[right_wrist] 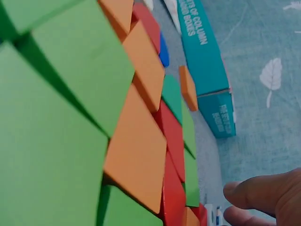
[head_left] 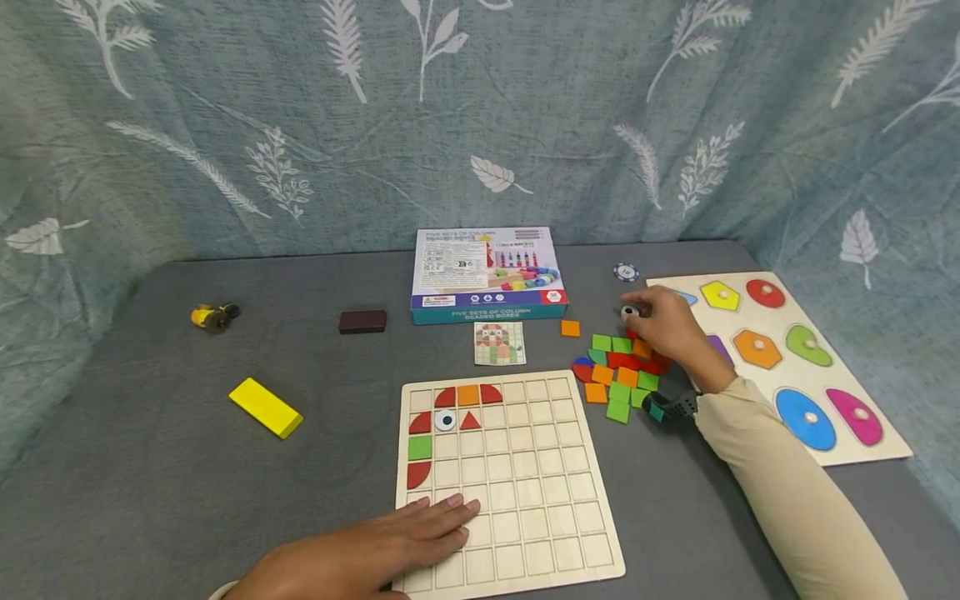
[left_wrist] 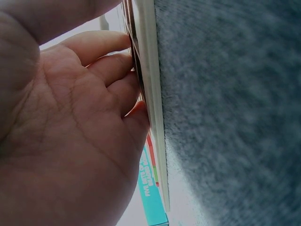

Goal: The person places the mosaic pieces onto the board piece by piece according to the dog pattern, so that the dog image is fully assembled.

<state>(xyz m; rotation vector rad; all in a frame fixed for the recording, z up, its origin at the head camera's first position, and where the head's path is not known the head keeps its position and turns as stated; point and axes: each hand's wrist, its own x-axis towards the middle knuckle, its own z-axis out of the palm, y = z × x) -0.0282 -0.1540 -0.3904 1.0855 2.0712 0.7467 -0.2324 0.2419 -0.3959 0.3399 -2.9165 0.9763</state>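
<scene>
My left hand [head_left: 367, 546] lies with straight fingers across the lower left of a wooden grid board [head_left: 534, 492]. In the board's upper left cells sit red quarter-round tiles, an orange square [head_left: 468, 395], a green square [head_left: 420, 447], a red triangle [head_left: 470, 421] and a round eye tile [head_left: 446, 420]. Over on the right, my right hand [head_left: 667, 327] pinches another eye tile [head_left: 629, 312] between thumb and fingertips. Just below that hand spreads a pile of green, orange and red tiles [head_left: 619, 392], seen close up as green tiles [right_wrist: 80, 61] in the right wrist view.
A pattern card [head_left: 499, 343] lies between the board and a toy box [head_left: 489, 275]. To the right are a shape puzzle [head_left: 772, 375] and a poker chip [head_left: 626, 272]. Leftward lie a yellow block [head_left: 266, 407], a dark brown block [head_left: 362, 322] and a small yellow-black toy [head_left: 213, 317].
</scene>
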